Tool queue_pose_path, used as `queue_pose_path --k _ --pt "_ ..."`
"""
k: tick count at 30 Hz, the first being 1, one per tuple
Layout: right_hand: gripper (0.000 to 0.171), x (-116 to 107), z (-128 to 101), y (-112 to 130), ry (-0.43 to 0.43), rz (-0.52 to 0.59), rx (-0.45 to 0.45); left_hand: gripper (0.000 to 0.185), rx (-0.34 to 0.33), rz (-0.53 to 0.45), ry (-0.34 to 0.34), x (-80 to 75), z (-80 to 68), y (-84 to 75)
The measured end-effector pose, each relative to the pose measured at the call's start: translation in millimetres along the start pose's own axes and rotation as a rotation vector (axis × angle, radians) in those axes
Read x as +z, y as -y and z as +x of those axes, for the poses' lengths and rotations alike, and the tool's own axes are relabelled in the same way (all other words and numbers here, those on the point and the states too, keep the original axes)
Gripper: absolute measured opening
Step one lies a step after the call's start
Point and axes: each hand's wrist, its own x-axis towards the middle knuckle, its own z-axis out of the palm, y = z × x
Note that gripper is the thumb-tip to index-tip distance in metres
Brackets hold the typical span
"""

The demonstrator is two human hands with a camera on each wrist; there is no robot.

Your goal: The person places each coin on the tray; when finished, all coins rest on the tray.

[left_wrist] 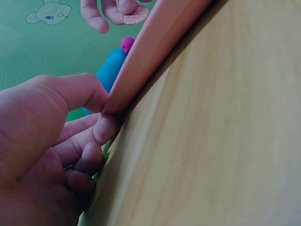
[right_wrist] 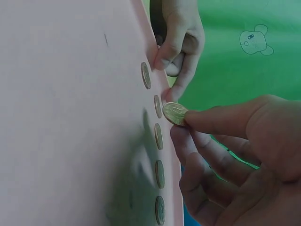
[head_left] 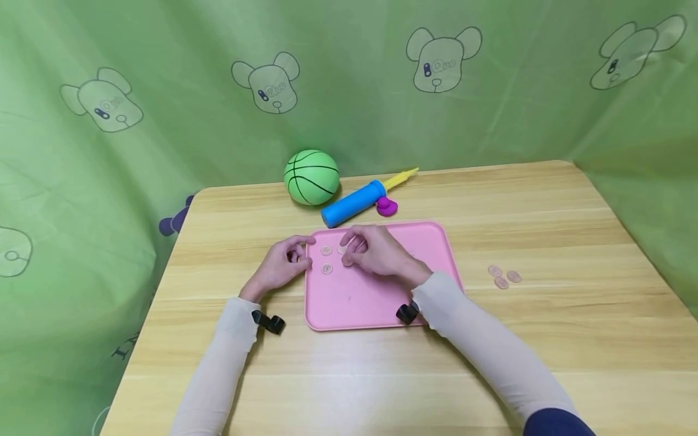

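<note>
Your left hand (head_left: 279, 266) pinches the left rim of the flat pink plastic tray (head_left: 376, 303) between thumb and curled fingers, which appears to steady it on the pale wooden bench (head_left: 545, 339). Your right hand (head_left: 376, 251) hovers over the tray's far left corner, its grip closed on a small round copper-coloured coin (right_wrist: 175, 113) beside the row of matching coins (right_wrist: 160, 173) already laid flat there, evidently to keep that line. Three more coins (head_left: 504, 277) lie apart on the bench, right of the tray.

Bright, even light with soft shadows (wrist views blur up close).
</note>
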Motion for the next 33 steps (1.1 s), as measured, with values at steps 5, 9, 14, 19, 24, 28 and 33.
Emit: queue_pose_path --k 5,9,14,19,24,28,33 --pt "0.017 2.2 5.2 1.2 0.016 -0.025 0.022 0.046 -0.001 -0.001 0.001 -0.2 0.0 0.0" --pt "0.019 4.7 9.2 1.2 0.044 -0.049 0.031 0.046 -0.006 0.001 0.003 0.0 -0.4 -0.7" --pt "0.021 6.6 10.2 3.8 0.054 -0.080 0.016 0.046 -0.006 0.002 0.000 0.0 -0.1 -1.8" --pt "0.022 6.5 9.6 3.4 0.044 -0.108 0.010 0.046 -0.003 0.003 0.001 -0.6 -0.4 -2.7" --pt "0.021 6.1 8.8 1.2 0.033 -0.131 -0.014 0.046 -0.005 0.000 0.002 -0.5 0.1 -2.8" --pt "0.020 6.1 6.6 0.4 0.036 -0.123 -0.016 0.046 -0.007 0.000 0.003 -0.8 0.0 -3.4" --pt "0.019 3.9 2.4 -1.4 0.025 -0.122 -0.025 0.046 -0.007 -0.001 0.001 -0.7 -0.9 -4.1"
